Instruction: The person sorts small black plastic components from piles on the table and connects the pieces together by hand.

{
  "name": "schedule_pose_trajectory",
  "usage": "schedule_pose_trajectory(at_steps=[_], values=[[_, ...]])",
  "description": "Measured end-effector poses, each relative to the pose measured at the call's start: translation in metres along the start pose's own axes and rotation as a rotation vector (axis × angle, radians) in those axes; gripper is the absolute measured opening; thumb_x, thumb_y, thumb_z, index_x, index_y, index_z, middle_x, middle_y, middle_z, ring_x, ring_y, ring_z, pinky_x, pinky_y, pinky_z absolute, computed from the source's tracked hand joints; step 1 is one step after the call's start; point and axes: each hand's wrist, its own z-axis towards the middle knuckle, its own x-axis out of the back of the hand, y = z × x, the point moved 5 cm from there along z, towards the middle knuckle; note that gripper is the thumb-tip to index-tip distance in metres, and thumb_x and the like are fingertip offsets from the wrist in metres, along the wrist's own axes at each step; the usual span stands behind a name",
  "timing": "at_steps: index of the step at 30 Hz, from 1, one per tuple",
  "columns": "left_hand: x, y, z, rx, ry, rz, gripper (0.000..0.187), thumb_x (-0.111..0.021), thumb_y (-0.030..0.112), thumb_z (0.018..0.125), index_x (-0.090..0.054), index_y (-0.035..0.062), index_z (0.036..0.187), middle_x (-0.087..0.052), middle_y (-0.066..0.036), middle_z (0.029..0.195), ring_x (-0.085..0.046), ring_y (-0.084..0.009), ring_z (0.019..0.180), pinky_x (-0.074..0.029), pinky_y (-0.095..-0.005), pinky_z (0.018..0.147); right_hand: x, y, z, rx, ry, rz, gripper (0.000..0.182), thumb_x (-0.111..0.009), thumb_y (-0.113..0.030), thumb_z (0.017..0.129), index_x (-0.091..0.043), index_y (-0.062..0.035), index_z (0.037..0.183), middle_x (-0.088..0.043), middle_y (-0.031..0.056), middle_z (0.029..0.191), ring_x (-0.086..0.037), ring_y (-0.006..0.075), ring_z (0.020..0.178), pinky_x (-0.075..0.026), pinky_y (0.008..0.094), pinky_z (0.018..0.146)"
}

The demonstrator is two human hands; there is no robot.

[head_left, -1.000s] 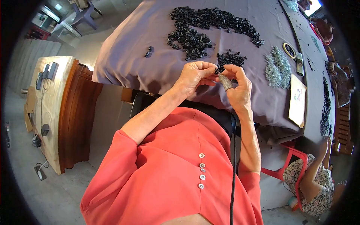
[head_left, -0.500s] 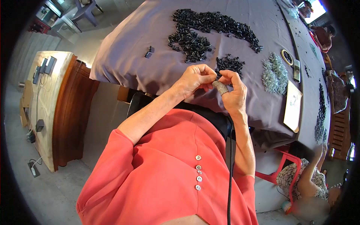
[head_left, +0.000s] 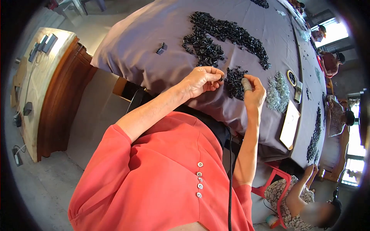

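Note:
My left hand (head_left: 205, 82) is closed in a pinch on a small black piece (head_left: 221, 79) at its fingertips, just off the table's near edge. To its right, my right hand (head_left: 256, 94) has curled fingers, with a grey cover (head_left: 247, 84) on one digit. Its fingertips meet at the side of a small heap of black pieces (head_left: 234, 85); whether they hold one is too small to make out. Farther back lies a larger heap of short black cylindrical parts (head_left: 204, 48). A few loose black parts (head_left: 160, 48) rest to the left.
A grey cloth (head_left: 135, 42) covers the table. On the right are a tangled translucent heap (head_left: 278, 92), a tape roll (head_left: 291, 78) and a white card (head_left: 290, 125). A red chair (head_left: 279, 173) with a seated person stands lower right; a wooden cabinet (head_left: 63, 104) is left.
My hands have parted: the right moved right to the small black heap, while the left stays pinched. The whole view has shifted slightly.

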Motion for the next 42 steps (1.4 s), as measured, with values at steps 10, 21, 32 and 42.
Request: schedule_pose_trajectory(at_steps=[10,21,32,42], values=[[-0.004,0.002,-0.004,-0.016,-0.02,-0.008,0.008,-0.057,0.007,0.085,-0.057,0.003,0.092,-0.062,-0.011,0.084,-0.062,-0.0163,0.07,-0.052,-0.0265,0.062,-0.029,0.016,0.064,0.274,-0.201,-0.501,0.025,-0.05,0.0,0.071,-0.065,-0.0079,0.089,-0.061,0.012,0.089,-0.058,0.0312,0.086,-0.044,0.0386,0.076],[-0.006,0.001,-0.005,-0.052,0.004,-0.018,0.012,-0.057,0.007,0.085,-0.057,0.0011,0.096,-0.061,-0.012,0.084,-0.062,-0.0166,0.07,-0.053,-0.0284,0.063,-0.048,0.012,0.068,0.376,-0.32,-0.748,0.015,-0.05,-0.005,0.076,-0.054,-0.0046,0.09,-0.058,0.0157,0.092,-0.056,0.0351,0.082,-0.045,0.0417,0.071],[-0.004,-0.004,-0.001,-0.073,-0.061,-0.004,0.014,-0.06,0.013,0.085,-0.059,0.0024,0.095,-0.06,-0.006,0.08,-0.055,-0.0104,0.063,-0.047,-0.023,0.06,-0.002,-0.002,0.003,-0.276,-0.243,0.507,0.024,-0.046,0.003,0.081,-0.06,-0.0002,0.1,-0.059,0.0069,0.083,-0.054,0.0115,0.068,-0.044,0.0224,0.062],[-0.01,-0.004,-0.006,-0.098,-0.017,0.136,0.014,-0.06,0.013,0.085,-0.059,0.0023,0.093,-0.059,-0.004,0.078,-0.053,-0.0087,0.063,-0.044,-0.0213,0.058,-0.025,-0.02,-0.037,-0.245,-0.168,0.627,0.014,-0.05,0.006,0.084,-0.055,0.0051,0.097,-0.062,0.0108,0.084,-0.06,0.0135,0.069,-0.052,0.0257,0.065]])
